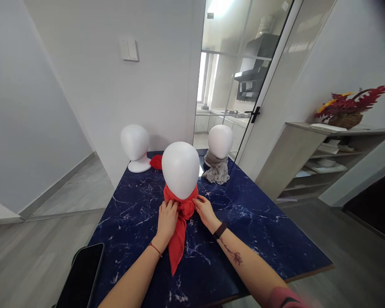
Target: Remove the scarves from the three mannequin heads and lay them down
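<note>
A white mannequin head stands upright in the middle of the table. Round its neck is a red scarf, knotted in front, with one pointed end hanging down onto the tabletop. My left hand is closed on the scarf just left of the knot, fingertips curled into the cloth. On the knot's right side, my right hand pinches the scarf's edge near the neck; its thumb is partly hidden. The base of this head is hidden behind the cloth.
Behind on the left is a bare white mannequin head, with red cloth beside it. Another head at the back right wears a grey scarf. A phone is at the near left edge of the blue marbled table.
</note>
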Action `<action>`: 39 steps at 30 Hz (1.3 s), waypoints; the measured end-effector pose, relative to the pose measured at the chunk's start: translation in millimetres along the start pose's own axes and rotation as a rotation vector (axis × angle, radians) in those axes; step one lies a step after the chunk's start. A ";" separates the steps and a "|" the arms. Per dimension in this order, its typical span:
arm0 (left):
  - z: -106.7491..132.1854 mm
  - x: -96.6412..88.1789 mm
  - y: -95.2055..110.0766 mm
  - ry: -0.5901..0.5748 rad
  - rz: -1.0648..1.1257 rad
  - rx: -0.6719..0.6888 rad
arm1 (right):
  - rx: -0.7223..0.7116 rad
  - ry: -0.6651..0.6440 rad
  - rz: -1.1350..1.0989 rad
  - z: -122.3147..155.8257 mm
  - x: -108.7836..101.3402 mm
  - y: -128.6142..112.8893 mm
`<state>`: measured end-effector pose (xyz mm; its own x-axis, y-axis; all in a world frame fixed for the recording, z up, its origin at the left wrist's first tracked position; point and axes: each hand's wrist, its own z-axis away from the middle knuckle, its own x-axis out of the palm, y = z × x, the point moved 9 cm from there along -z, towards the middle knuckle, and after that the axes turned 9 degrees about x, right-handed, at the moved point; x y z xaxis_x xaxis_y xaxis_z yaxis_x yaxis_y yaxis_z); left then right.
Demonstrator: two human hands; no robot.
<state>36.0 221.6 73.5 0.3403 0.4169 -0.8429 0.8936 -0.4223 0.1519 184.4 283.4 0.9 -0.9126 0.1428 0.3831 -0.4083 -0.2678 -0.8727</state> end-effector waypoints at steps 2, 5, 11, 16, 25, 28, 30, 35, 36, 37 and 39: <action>-0.8 0.5 -6.0 -0.029 -0.028 -0.030 | 0.008 -0.011 0.025 -3.0 -3.2 -3.5; -2.1 2.1 -14.9 -0.066 0.007 -0.053 | 0.001 0.043 0.056 -7.3 -14.4 -9.7; -1.4 0.1 -51.5 0.000 0.324 -0.215 | -0.016 0.140 0.081 -14.5 -30.6 -19.7; 2.5 7.1 -82.2 0.100 0.856 -0.463 | 0.028 0.157 0.041 -23.9 -42.8 -25.2; 17.0 26.8 -104.1 0.272 1.252 -0.788 | 0.069 0.126 -0.092 -38.0 -55.4 -25.8; 20.2 22.0 -113.3 0.376 1.315 -0.844 | 0.037 0.110 -0.118 -43.7 -54.9 -27.5; 21.7 18.8 -119.6 0.423 1.328 -0.874 | 0.024 0.098 -0.131 -48.0 -53.2 -29.5; 25.0 10.7 -127.4 0.455 1.229 -0.891 | 0.022 0.073 -0.110 -53.9 -49.1 -36.5; 25.7 7.4 -126.7 0.458 1.189 -0.879 | 0.016 0.076 -0.096 -53.1 -49.9 -38.1; 26.9 3.3 -125.2 0.469 1.152 -0.868 | 0.006 0.087 -0.080 -51.4 -51.4 -39.8; 26.0 -12.1 -118.5 0.484 0.994 -0.785 | -0.034 0.136 -0.050 -44.2 -56.6 -44.0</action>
<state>-81.6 245.6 52.2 0.8569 0.5143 0.0347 0.0864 -0.2097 0.9740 254.9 329.2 4.3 -0.8788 0.2839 0.3837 -0.4500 -0.2248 -0.8643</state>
